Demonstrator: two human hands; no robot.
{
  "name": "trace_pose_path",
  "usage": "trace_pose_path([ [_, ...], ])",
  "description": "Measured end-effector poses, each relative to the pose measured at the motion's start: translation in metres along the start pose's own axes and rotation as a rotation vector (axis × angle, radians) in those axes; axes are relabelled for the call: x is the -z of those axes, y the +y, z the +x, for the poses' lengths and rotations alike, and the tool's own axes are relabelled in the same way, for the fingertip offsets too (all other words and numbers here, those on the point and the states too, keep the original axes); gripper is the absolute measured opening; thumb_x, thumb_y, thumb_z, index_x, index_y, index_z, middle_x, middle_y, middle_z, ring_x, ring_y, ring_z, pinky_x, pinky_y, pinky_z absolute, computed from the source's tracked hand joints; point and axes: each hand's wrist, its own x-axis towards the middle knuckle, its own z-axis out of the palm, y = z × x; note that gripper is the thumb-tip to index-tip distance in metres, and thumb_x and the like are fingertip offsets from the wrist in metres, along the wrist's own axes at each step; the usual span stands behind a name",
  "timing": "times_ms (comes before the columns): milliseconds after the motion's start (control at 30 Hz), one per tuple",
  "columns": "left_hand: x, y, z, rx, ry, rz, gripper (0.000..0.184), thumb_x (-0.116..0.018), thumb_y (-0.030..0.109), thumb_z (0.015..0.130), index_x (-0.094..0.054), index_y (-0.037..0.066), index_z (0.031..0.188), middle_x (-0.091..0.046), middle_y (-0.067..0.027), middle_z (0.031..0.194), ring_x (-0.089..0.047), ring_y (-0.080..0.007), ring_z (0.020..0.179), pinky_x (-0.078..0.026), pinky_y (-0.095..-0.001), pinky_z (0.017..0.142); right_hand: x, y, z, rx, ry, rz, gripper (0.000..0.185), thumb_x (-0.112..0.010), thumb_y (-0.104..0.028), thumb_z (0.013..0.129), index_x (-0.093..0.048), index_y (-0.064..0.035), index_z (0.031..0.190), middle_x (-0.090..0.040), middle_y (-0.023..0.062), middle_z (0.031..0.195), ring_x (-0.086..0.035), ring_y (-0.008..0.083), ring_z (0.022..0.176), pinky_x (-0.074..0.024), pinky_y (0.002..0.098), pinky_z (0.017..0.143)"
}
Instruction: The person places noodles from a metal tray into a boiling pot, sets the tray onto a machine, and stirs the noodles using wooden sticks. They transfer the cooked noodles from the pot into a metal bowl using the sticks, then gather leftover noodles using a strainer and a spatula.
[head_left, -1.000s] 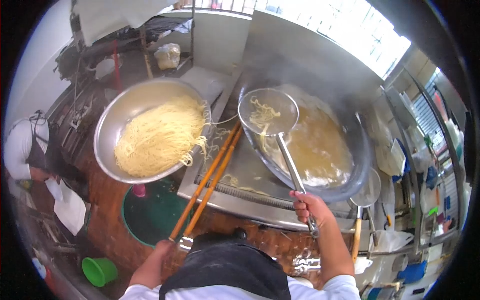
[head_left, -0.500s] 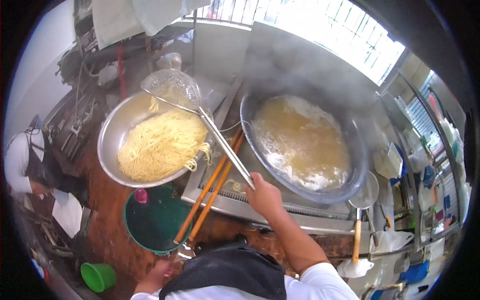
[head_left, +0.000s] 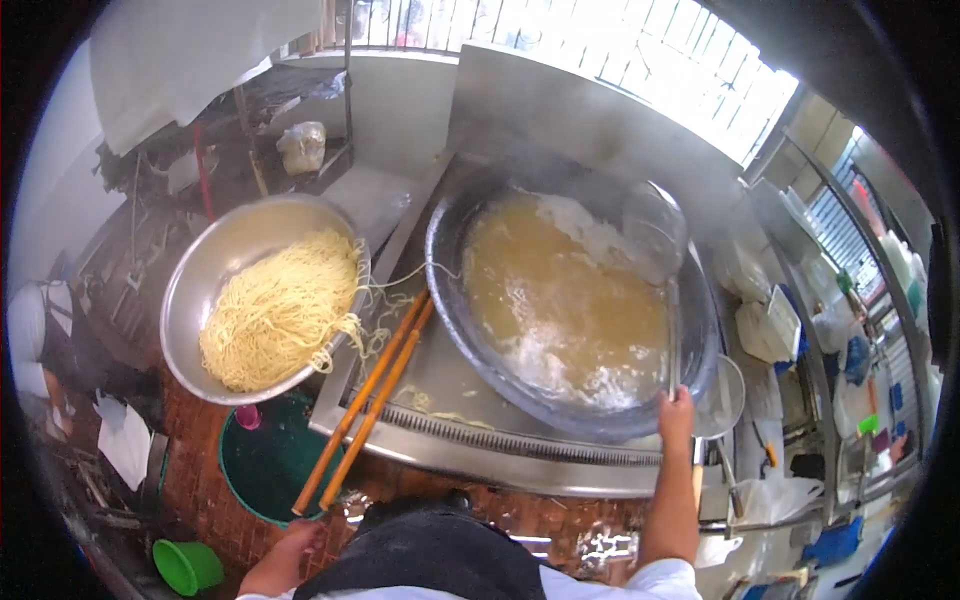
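My right hand (head_left: pixel 676 402) is closed around the handle of a wire strainer (head_left: pixel 655 235), whose mesh head is over the far right part of a large steaming pot (head_left: pixel 455 320) of cloudy, bubbling liquid. Two long wooden sticks (head_left: pixel 365 400) lie side by side across the steel counter edge, touching nothing in my hands. My left hand (head_left: pixel 303 540) hangs low beside the apron, below the sticks' near ends; its fingers look curled but are small and unclear. Yellow noodles (head_left: pixel 280 310) fill much of a metal bowl (head_left: pixel 185 330) on the left, with strands over its right rim.
Below the bowl stands a dark green tub (head_left: pixel 240 460), and a bright green bucket (head_left: pixel 187 567) is at lower left. Another person (head_left: pixel 45 350) is at the far left. A second strainer (head_left: pixel 722 400) rests right of the pot. Shelves line the right side.
The strainer held noodles over the pot, moved left over the bowl, then swung back right to the pot. My left hand let go of the wooden sticks and dropped below them.
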Motion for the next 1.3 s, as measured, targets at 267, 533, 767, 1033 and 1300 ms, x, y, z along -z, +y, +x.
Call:
trace_pose_path([
  [267, -0.038, 0.014, -0.043, -0.029, 0.168, 0.056, 0.022, -0.062, 0.029, 0.083, -0.062, 0.008, 0.083, -0.06, -0.0038, 0.069, -0.057, -0.0145, 0.052, -0.044, -0.0282, 0.043, -0.059, 0.098, 0.146, -0.18, -0.178, -0.406, 0.032, -0.048, -0.011, 0.084, -0.051, 0.0019, 0.114, -0.06, 0.0306, 0.102, -0.059, 0.0436, 0.097, -0.0472, 0.0487, 0.082],
  [533, -0.082, 0.012, -0.057, 0.062, 0.071, 0.095, 0.025, -0.062, 0.031, 0.084, -0.063, 0.006, 0.083, -0.06, -0.0026, 0.071, -0.058, -0.0128, 0.057, -0.045, -0.0288, 0.046, -0.145, 0.017, 0.138, -0.215, -0.613, -0.137, 0.033, -0.06, -0.015, 0.08, -0.053, -0.0005, 0.109, -0.061, 0.015, 0.068, -0.059, 0.0239, 0.051, -0.0476, 0.0385, 0.045],
  [767, -0.074, 0.012, -0.033, 0.064, 0.026, 0.223, 0.026, -0.059, 0.033, 0.086, -0.061, 0.008, 0.08, -0.06, -0.0023, 0.071, -0.058, -0.013, 0.056, -0.046, -0.031, 0.048, -0.13, -0.053, 0.082, -0.247, -1.04, 0.097, 0.028, -0.064, -0.022, 0.083, -0.053, -0.003, 0.101, -0.052, 0.0052, 0.062, -0.048, 0.0146, 0.044, -0.0414, 0.0316, 0.039],
  [1033, -0.037, 0.031, 0.001, -0.052, -0.152, 0.092, 0.027, -0.06, 0.028, 0.086, -0.053, 0.01, 0.068, -0.05, -0.0016, 0.057, -0.05, -0.0135, 0.046, -0.039, -0.0256, 0.039, -0.075, -0.09, -0.021, -0.703, -1.362, 0.883, 0.022, -0.056, -0.022, 0.092, -0.052, -0.0101, 0.11, -0.038, -0.0057, 0.057, -0.036, 0.006, 0.041, -0.0323, 0.0255, 0.037],
  [1300, 0.003, 0.002, 0.032, -0.154, 0.143, 0.234, 0.029, -0.061, 0.034, 0.083, -0.062, 0.009, 0.069, -0.061, -0.005, 0.062, -0.058, -0.0174, 0.049, -0.044, -0.0323, 0.039, -0.035, -0.2, -0.11, -0.38, -1.168, 0.819, 0.027, -0.058, -0.018, 0.089, -0.051, -0.0077, 0.113, -0.043, -0.0027, 0.06, -0.039, 0.0074, 0.041, -0.0336, 0.0225, 0.037],
])
